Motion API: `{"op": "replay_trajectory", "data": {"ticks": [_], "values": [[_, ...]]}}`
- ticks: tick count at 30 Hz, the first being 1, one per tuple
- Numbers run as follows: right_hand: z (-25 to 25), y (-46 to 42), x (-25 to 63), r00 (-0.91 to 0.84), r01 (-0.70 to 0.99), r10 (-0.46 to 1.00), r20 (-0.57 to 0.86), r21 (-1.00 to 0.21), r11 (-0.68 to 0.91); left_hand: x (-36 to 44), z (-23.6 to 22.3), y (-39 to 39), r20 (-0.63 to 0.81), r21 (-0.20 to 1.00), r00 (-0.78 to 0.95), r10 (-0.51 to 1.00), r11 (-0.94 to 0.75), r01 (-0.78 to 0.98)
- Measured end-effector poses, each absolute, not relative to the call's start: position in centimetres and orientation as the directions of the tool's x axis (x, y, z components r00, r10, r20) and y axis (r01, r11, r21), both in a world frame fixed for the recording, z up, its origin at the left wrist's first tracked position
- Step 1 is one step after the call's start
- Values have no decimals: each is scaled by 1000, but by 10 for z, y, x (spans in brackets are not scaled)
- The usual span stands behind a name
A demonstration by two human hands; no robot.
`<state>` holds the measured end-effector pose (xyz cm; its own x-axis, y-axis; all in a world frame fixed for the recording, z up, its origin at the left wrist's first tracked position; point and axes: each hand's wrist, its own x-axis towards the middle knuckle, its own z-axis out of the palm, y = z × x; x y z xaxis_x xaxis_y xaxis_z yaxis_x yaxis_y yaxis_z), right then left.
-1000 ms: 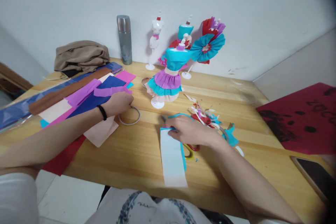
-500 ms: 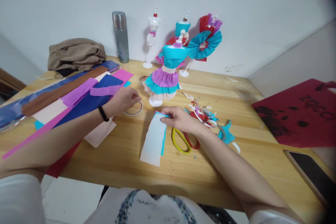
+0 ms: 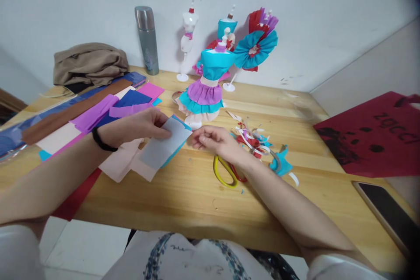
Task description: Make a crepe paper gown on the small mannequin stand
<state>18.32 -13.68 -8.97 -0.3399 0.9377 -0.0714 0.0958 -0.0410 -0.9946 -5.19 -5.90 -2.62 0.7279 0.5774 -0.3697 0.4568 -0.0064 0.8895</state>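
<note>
My left hand [image 3: 147, 123] pinches a stack of crepe paper strips [image 3: 160, 146], a pale one on top with a turquoise one showing along its edges. The stack slants over the table, its lower end near a pale pink piece of paper [image 3: 120, 164]. My right hand [image 3: 210, 140] is by the stack's upper right corner, fingers curled in and thumb against them; whatever they hold is too small to make out. Scissors with yellow and red handles [image 3: 225, 175] lie below my right wrist. Just behind the hands stands a small mannequin [image 3: 210, 83] in a turquoise, purple and pale paper dress.
Several more mannequins [image 3: 189, 30] and a thermos flask [image 3: 147, 41] stand by the wall. Coloured crepe paper [image 3: 78, 105] and a brown cloth [image 3: 92, 63] lie left. Paper scraps [image 3: 251, 135], a red bag [image 3: 370, 135] and a phone [image 3: 383, 210] are right.
The strips have passed from my right hand to my left and moved up and left, turning aslant. My left hand has come away from the white ring on the table.
</note>
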Motion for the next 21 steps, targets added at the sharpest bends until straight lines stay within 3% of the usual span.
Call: {"op": "replay_trajectory", "data": {"ticks": [3, 5, 6, 8, 10, 12, 17, 19, 21], "values": [[-97, -139, 174, -580, 138, 768, -273, -962, -237, -56, -25, -55, -399, 867, 732, 553, -32, 497], [-93, -139, 173, -582, 331, 731, -356, -925, -186, -54, -29, -54, -401, 867, 741, 539, -39, 498], [-88, -138, 176, -476, 449, 823, -311, -890, -76, -53, -30, -54, -403, 867, 741, 537, -36, 498], [-76, -137, 185, -249, 703, 966, -66, -698, 134, -53, -31, -53, -416, 862, 729, 544, -20, 507], [-66, -136, 193, -246, 808, 969, -22, -557, 193, -53, -30, -52, -446, 850, 716, 537, 3, 527], [-62, -140, 194, -357, 785, 930, -81, -566, 252, -54, -29, -50, -461, 843, 711, 531, 11, 538], [-72, -152, 175, -725, 516, 678, -120, -746, 420, -49, -36, -51, -414, 877, 712, 567, 38, 479], [-76, -154, 171, -686, 522, 718, -113, -764, 378, -44, -45, -56, -412, 895, 703, 580, 113, 431], [-79, -151, 172, -538, 544, 832, -132, -809, 224, -39, -56, -62, -410, 910, 685, 602, 222, 350]]}}
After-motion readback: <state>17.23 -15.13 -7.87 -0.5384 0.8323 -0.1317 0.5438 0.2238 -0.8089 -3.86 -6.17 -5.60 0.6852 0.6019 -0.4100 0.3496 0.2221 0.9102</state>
